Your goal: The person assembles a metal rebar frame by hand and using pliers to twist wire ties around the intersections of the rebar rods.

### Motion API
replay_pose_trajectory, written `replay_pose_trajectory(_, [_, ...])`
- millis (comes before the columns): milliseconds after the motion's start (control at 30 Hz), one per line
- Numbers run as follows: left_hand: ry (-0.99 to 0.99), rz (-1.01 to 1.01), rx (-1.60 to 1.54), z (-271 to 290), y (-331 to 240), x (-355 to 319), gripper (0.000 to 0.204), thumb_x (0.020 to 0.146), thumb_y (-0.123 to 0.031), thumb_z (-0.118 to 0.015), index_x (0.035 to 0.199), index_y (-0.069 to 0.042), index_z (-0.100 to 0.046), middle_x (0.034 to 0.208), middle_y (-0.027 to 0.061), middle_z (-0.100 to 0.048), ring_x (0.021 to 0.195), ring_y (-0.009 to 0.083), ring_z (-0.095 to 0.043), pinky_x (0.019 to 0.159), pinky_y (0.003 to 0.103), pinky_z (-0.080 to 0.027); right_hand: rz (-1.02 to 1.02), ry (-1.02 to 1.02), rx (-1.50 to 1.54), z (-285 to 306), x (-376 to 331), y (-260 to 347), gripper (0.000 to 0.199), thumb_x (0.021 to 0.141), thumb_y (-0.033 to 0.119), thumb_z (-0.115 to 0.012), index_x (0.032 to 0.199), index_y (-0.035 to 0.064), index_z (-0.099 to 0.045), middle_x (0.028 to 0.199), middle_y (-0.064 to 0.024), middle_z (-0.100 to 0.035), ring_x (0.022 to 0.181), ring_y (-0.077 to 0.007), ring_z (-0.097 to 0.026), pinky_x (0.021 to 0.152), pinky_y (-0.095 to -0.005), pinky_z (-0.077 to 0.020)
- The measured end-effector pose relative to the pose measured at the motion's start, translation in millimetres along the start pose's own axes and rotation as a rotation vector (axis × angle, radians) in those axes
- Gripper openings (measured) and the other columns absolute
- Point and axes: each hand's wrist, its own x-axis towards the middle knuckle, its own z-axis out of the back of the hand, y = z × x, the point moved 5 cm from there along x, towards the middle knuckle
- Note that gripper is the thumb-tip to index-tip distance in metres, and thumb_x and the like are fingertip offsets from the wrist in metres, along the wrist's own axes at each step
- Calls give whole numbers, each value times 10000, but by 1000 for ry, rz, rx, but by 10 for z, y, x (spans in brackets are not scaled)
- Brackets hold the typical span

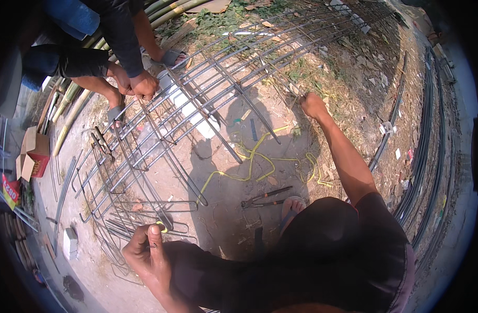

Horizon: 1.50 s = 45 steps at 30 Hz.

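Note:
A long rebar cage [218, 86] of parallel steel bars runs diagonally from the lower left to the upper right in front of me. At its right side my right hand [314, 107] is closed around the end of a thin steel stirrup [280, 78]. My left hand [152, 258] is closed with its thumb up, above my left knee. A short dark piece of wire [152, 246] shows at its thumb and fingers. Beyond that hand lie several loose bent stirrups [160, 206]. Pincers with orange-marked handles [265, 197] rest on the ground by my foot.
Across the cage, a co-worker's hands [142, 86] are together at a bar. Another pair of pincers [101, 141] hangs at the cage's left. Yellow strap [254, 154] lies tangled on the ground. Long bars [424, 141] run along the right; a cardboard box [34, 151] stands left.

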Motion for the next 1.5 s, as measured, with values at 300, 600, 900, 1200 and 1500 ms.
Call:
replay_pose_trajectory(300, [-76,3,126,-208,-161,-138,391,1006,-261,-656,856,101,-653,668,95,-603,660,141,-493,628,325,-408,3,425,284,-84,246,222,619,1041,539,-491,1223,-38,-623,699,-91,-591,679,-194,-636,554,-370,-509])
replay_pose_trajectory(600, [-49,33,347,-386,-367,-86,471,1008,-347,-630,848,93,-679,668,123,-618,666,174,-522,644,355,-414,80,332,400,-13,365,198,678,1058,584,-402,1471,60,-526,646,-44,-539,565,-156,-563,529,-347,-493])
replay_pose_trajectory(900, [-7,-121,306,14,-810,124,466,991,-412,-656,834,25,-694,641,-36,-473,596,51,-323,563,281,-198,-22,432,589,89,119,88,656,1027,569,-477,1382,32,-601,1208,-260,-676,829,-284,-709,648,-368,-587])
replay_pose_trajectory(1200, [450,35,-355,-423,-1281,663,575,1030,-551,-496,1044,2,-654,641,-24,-498,519,88,-420,438,264,-337,106,-243,638,902,-616,114,564,979,454,-618,1327,10,-622,1208,-213,-660,1027,-317,-680,914,-450,-535])
replay_pose_trajectory(1500, [644,-122,-1043,-1573,-2149,924,672,1062,-606,-365,987,5,-633,568,-15,-389,426,54,-275,368,207,-205,1009,-268,611,2140,-2422,2077,597,1015,374,-629,1436,-23,-480,1186,-170,-670,1056,-272,-668,954,-426,-516])
